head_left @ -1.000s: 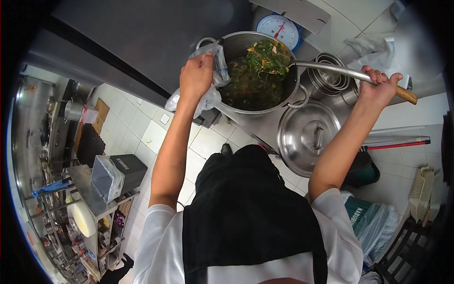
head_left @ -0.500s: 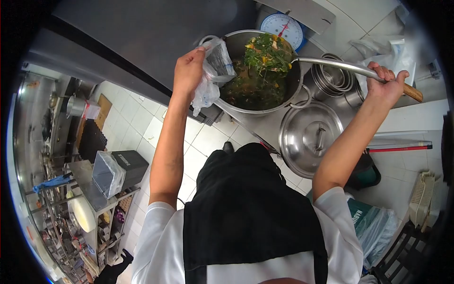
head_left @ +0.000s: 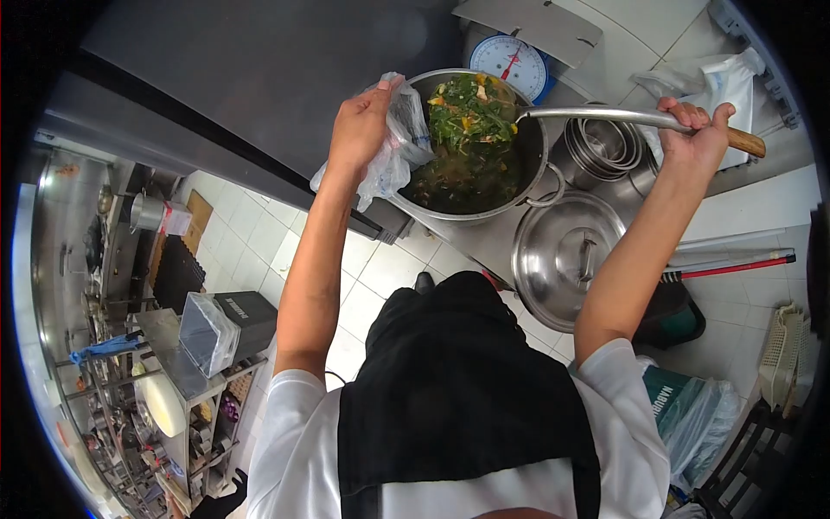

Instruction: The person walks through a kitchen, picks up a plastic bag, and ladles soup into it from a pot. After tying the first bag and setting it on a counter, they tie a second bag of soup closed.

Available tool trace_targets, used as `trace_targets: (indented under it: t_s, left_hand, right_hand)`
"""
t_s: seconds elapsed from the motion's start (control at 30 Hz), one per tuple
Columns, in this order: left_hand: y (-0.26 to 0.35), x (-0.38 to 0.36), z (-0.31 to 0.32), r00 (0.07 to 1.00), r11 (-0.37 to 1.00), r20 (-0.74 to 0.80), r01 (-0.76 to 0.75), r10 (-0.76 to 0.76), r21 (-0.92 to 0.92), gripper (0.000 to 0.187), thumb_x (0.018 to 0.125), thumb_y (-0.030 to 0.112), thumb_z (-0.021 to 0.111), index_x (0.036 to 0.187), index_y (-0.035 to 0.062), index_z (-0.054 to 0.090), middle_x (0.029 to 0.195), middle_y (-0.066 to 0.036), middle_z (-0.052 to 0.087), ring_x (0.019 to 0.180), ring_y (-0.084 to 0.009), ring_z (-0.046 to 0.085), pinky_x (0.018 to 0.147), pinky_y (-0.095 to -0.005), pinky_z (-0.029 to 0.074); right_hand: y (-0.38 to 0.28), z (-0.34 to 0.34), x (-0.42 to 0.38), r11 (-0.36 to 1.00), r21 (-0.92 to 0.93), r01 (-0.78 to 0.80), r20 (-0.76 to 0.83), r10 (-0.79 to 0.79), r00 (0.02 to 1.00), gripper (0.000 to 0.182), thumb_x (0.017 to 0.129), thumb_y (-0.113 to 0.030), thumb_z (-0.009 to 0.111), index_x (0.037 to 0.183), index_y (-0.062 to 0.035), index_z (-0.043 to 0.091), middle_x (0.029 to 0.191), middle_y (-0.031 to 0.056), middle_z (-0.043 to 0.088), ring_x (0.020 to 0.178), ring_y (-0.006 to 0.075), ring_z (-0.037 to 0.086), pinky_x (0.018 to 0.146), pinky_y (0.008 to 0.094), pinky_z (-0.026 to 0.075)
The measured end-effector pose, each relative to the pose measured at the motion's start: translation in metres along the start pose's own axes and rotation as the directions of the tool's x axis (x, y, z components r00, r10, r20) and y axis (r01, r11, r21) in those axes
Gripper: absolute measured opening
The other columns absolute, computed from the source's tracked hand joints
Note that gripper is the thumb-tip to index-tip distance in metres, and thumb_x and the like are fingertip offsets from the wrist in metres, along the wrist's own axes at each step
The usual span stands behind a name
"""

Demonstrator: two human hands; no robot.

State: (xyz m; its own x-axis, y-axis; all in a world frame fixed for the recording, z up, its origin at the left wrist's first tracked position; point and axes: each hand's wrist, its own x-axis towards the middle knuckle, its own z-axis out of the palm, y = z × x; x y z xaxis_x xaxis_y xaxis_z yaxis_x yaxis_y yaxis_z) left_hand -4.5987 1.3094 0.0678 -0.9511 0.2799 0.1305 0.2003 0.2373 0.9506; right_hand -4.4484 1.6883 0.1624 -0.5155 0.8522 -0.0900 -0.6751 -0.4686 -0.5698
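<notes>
My left hand (head_left: 361, 130) pinches a clear plastic bag (head_left: 399, 164), which hangs over the left rim of a big metal pot (head_left: 467, 214). Dark leafy soup (head_left: 462, 186) fills the lower part of the pot. In my right hand (head_left: 697, 143) is a long ladle (head_left: 596, 112), gripped near the wooden end of its metal handle. Its bowl is hidden under a heap of leafy greens (head_left: 471, 108) with yellow pieces, raised above the soup and close to the bag's right side.
A dial scale (head_left: 508, 65) stands behind the pot. Nested metal containers (head_left: 605, 143) and a large steel lid (head_left: 566, 251) are to its right. A dark flat-sided appliance (head_left: 259, 69) borders the left. Farther left, a lined grey bin (head_left: 226, 324) rests on a metal shelf unit.
The heaped ladle and my right hand have shifted slightly left, bringing the greens nearer the bag. My left hand, still on the bag, has moved a little right and down in view.
</notes>
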Motion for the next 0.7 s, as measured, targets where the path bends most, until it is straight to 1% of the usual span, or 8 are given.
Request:
trace_targets:
  t_s: [0.1,0.17,0.33,0.4,0.47,0.57,0.63,0.7]
  left_hand:
    - [0.004,-0.005,-0.004,0.999,0.998,-0.011,-0.044,0.045,0.034,0.043,0.105,0.039,0.048,0.126,0.0073,0.069,0.107,-0.010,0.072,0.093,-0.0121,0.061,0.086,-0.0276,0.048]
    - [0.010,-0.019,-0.013,0.995,0.996,-0.045,0.086,-0.087,-0.030,0.043,0.105,0.038,0.048,0.127,0.0064,0.068,0.116,-0.012,0.071,0.109,-0.0164,0.062,0.096,-0.0286,0.045]
    - [0.001,-0.062,-0.058,0.972,0.999,-0.234,-0.021,0.013,-0.035,0.046,0.107,0.034,0.044,0.133,0.0017,0.063,0.116,-0.010,0.069,0.097,-0.0155,0.061,0.091,-0.0291,0.048]
    - [0.005,-0.084,-0.077,0.959,0.982,-0.269,0.041,-0.091,-0.186,0.046,0.108,0.033,0.042,0.135,0.0018,0.061,0.128,-0.012,0.064,0.086,-0.0117,0.059,0.082,-0.0267,0.049]
    - [0.018,-0.114,-0.087,0.925,0.917,-0.246,0.195,-0.290,-0.348,0.049,0.108,0.034,0.040,0.139,0.0000,0.056,0.143,-0.012,0.054,0.126,-0.0207,0.053,0.107,-0.0326,0.040]
    - [0.010,-0.147,-0.103,0.893,0.941,-0.364,0.159,-0.267,-0.300,0.049,0.107,0.036,0.042,0.139,0.0009,0.057,0.134,-0.009,0.060,0.107,-0.0148,0.060,0.092,-0.0286,0.048]
    - [0.007,-0.166,-0.103,0.807,0.919,-0.452,0.273,-0.380,-0.285,0.049,0.107,0.039,0.044,0.137,0.0034,0.060,0.076,0.003,0.055,0.060,-0.0035,0.044,0.054,-0.0208,0.037]
    - [0.000,-0.180,-0.107,0.798,0.893,-0.416,0.324,-0.436,-0.313,0.049,0.107,0.040,0.045,0.137,0.0040,0.060,0.077,0.003,0.057,0.058,-0.0035,0.043,0.052,-0.0210,0.035]
  right_hand:
    - [0.001,-0.007,-0.001,1.000,0.014,-0.001,0.009,0.001,1.000,0.059,0.098,-0.054,0.054,0.061,-0.0128,0.035,0.052,0.0000,0.029,0.046,0.0172,0.030,0.070,0.0415,0.043]
    - [0.002,-0.013,-0.004,1.000,0.009,-0.004,0.025,0.004,1.000,0.059,0.099,-0.054,0.053,0.061,-0.0129,0.035,0.052,0.0000,0.029,0.046,0.0170,0.030,0.070,0.0412,0.043]
    - [0.023,-0.031,-0.027,1.000,-0.006,0.011,0.125,-0.010,0.992,0.058,0.099,-0.054,0.055,0.062,-0.0133,0.035,0.053,-0.0001,0.029,0.049,0.0163,0.030,0.071,0.0403,0.042]
    - [0.044,-0.031,-0.041,0.996,-0.068,0.065,0.090,-0.059,0.994,0.057,0.098,-0.053,0.056,0.062,-0.0138,0.036,0.054,0.0000,0.029,0.051,0.0157,0.030,0.071,0.0401,0.041]
    - [0.068,-0.033,-0.051,0.994,-0.078,0.081,0.082,-0.074,0.994,0.057,0.097,-0.051,0.060,0.062,-0.0132,0.036,0.055,0.0005,0.030,0.050,0.0168,0.030,0.067,0.0390,0.040]
    - [0.101,-0.036,-0.062,0.979,-0.114,0.170,0.253,-0.136,0.958,0.055,0.098,-0.043,0.060,0.059,-0.0132,0.036,0.051,0.0024,0.033,0.048,0.0168,0.032,0.062,0.0379,0.040]
    - [0.120,-0.035,-0.066,0.978,-0.117,0.170,0.383,-0.113,0.917,0.053,0.100,-0.038,0.059,0.059,-0.0129,0.036,0.051,0.0030,0.034,0.048,0.0166,0.033,0.062,0.0381,0.040]
    - [0.137,-0.034,-0.072,0.971,-0.100,0.215,0.563,-0.123,0.818,0.048,0.102,-0.025,0.054,0.059,-0.0108,0.037,0.050,0.0047,0.037,0.046,0.0163,0.037,0.060,0.0379,0.042]
